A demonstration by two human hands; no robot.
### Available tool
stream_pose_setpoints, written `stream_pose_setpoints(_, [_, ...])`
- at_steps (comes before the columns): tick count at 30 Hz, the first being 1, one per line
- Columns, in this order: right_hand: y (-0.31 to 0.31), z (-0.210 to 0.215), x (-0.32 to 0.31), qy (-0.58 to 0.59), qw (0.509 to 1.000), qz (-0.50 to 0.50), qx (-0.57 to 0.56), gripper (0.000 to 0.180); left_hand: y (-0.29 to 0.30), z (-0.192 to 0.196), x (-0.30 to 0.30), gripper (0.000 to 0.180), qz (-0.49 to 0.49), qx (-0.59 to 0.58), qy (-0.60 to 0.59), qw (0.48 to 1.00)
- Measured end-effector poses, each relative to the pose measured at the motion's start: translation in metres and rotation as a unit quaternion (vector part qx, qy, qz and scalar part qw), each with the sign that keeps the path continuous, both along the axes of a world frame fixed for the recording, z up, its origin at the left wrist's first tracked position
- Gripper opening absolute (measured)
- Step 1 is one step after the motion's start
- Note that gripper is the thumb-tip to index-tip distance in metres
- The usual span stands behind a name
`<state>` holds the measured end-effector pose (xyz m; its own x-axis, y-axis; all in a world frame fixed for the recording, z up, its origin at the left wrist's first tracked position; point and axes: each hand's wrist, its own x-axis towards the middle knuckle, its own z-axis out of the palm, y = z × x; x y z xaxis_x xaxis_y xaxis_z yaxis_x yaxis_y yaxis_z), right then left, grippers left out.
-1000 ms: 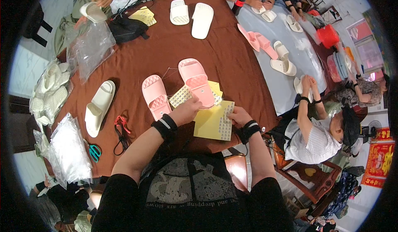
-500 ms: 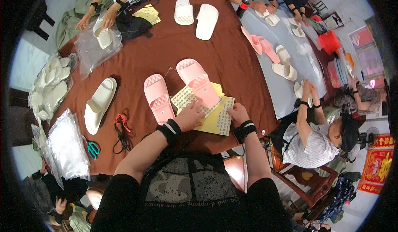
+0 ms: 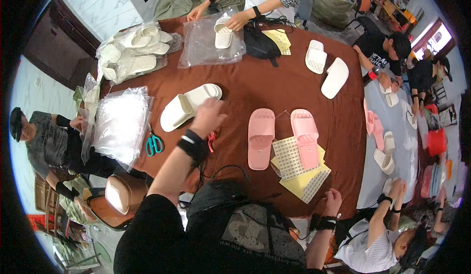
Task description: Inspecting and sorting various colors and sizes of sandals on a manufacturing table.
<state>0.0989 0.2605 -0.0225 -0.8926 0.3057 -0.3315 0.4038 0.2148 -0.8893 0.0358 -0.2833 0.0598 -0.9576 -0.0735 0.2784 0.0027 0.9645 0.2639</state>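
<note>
Left hand [image 3: 210, 116] now off sticker sheets [image 3: 300, 168], near white slippers [image 3: 189, 105].

Scissors [image 3: 154, 144] lie left of slippers [image 3: 189, 105] on table [image 3: 274, 85].

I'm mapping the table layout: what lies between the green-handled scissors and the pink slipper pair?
In the head view, the left hand and its wristbanded forearm cross between the scissors and the pink slippers, over bare brown tablecloth.

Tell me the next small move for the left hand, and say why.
Probably lower the left hand onto the cream slippers and grip the nearer one. It hovers open just beside that pair, holding nothing, while the right hand rests at the table edge near the yellow sheets.
</note>
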Motion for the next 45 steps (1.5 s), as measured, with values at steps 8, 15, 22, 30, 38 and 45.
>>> stream_pose_setpoints(8, [-0.034, 0.002, 0.019, -0.027, 0.997, 0.041, -0.052, 0.014, -0.102, -0.043, 0.059, 0.028, 0.124, -0.275, -0.126, 0.945])
stream_pose_setpoints(15, [-0.055, 0.02, 0.008, -0.024, 0.994, 0.093, -0.042, 0.017, -0.086, -0.007, 0.052, 0.012, 0.141, -0.1, -0.102, 0.98])
stream_pose_setpoints(22, [-0.079, 0.047, -0.006, -0.02, 0.99, 0.138, 0.002, 0.018, 0.002, 0.074, 0.056, 0.02, -0.022, 0.029, 0.049, 0.998])
stream_pose_setpoints(30, [-0.145, 0.1, -0.043, 0.042, 0.94, 0.24, -0.238, 0.034, 0.095, 0.051, 0.061, 0.029, -0.224, -0.071, -0.024, 0.972])
stream_pose_setpoints(38, [-0.146, 0.087, -0.035, -0.005, 0.962, 0.133, -0.236, 0.034, 0.14, 0.035, 0.059, 0.022, -0.306, -0.111, 0.032, 0.945])
stream_pose_setpoints(45, [-0.13, 0.068, -0.032, -0.028, 0.955, 0.072, -0.286, 0.03, 0.149, 0.041, 0.054, 0.035, -0.308, -0.079, 0.037, 0.948])
